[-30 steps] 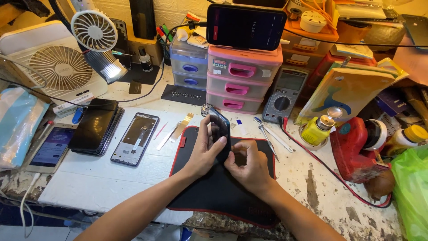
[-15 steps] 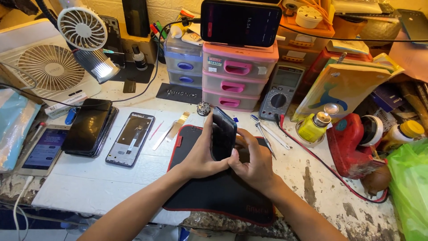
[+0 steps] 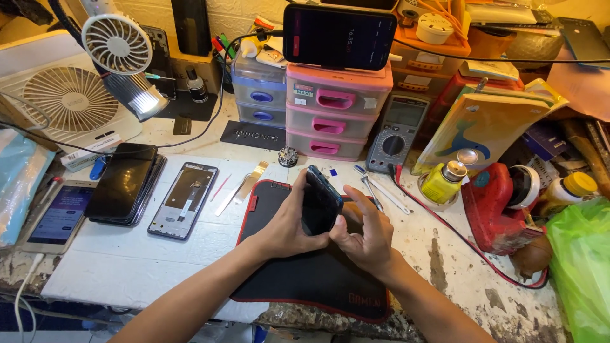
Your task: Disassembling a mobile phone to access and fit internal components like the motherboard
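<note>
A dark smartphone [image 3: 319, 201] is tilted up on its edge above the black work mat [image 3: 305, 279] with red trim. My left hand [image 3: 286, 222] grips its left side and back. My right hand [image 3: 363, 232] supports it from the right, thumb pressed against its lower edge and fingers spread behind. Both hands hover over the mat's upper half.
Left of the mat lie an open phone frame [image 3: 183, 199], a stack of dark phones [image 3: 124, 182], a lit phone [image 3: 58, 215] and a metal pry tool [image 3: 249, 181]. Behind stand pink drawers [image 3: 332, 108], a multimeter [image 3: 395, 132], tweezers [image 3: 370, 187], a yellow bottle [image 3: 443, 181] and fans [image 3: 70, 95].
The phone has been lifted from lying flat on the mat to standing tilted on its edge. Both hands have shifted around it, and the view has moved slightly.
</note>
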